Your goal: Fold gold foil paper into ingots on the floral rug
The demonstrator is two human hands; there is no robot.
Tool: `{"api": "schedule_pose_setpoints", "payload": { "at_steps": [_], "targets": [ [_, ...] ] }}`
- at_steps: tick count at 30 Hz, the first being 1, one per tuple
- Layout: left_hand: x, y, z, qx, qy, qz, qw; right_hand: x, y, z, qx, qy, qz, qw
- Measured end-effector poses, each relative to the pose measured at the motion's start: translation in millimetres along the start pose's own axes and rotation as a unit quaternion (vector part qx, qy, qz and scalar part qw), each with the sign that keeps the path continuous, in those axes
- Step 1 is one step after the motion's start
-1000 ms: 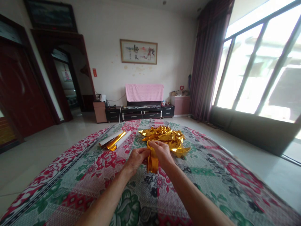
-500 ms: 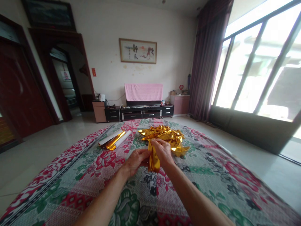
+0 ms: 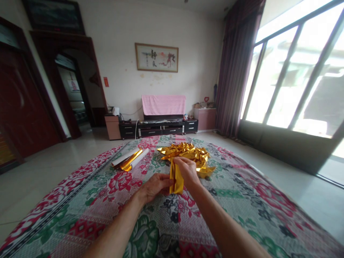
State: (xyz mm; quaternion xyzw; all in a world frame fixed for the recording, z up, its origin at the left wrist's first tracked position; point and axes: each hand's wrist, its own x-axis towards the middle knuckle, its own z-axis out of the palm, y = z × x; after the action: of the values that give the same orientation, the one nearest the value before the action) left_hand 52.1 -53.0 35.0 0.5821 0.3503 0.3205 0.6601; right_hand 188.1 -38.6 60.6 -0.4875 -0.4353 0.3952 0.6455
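Observation:
A folded strip of gold foil paper (image 3: 176, 179) hangs upright between both hands above a flowered cloth. My right hand (image 3: 188, 171) pinches its top end with closed fingers. My left hand (image 3: 154, 186) grips the lower part from the left side. Just behind lies a heap of folded gold foil pieces (image 3: 188, 154) on the cloth. To the left of the heap rests a roll of gold foil with a white backing (image 3: 131, 159).
The flowered cloth (image 3: 107, 200) covers the round surface under my arms. Tiled floor surrounds it. A dark low cabinet with a pink cloth (image 3: 163, 125) stands at the far wall. A window wall (image 3: 295, 89) is on the right, dark doors (image 3: 21, 104) on the left.
My left hand has slid down the strip, away from the right hand, which stays at the top. The strip now hangs straighter.

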Motion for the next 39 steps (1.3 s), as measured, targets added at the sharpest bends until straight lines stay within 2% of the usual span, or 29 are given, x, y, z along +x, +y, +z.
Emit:
{"api": "schedule_pose_setpoints", "payload": {
  "at_steps": [25,39],
  "targets": [
    [3,-3,0,0.020,0.013,-0.016,1.000,-4,-9,-2,0.009,-0.017,0.019,1.000],
    [1,-2,2,0.067,0.028,0.015,0.997,-3,-7,-4,-0.003,-0.007,0.024,1.000]
  ]
}}
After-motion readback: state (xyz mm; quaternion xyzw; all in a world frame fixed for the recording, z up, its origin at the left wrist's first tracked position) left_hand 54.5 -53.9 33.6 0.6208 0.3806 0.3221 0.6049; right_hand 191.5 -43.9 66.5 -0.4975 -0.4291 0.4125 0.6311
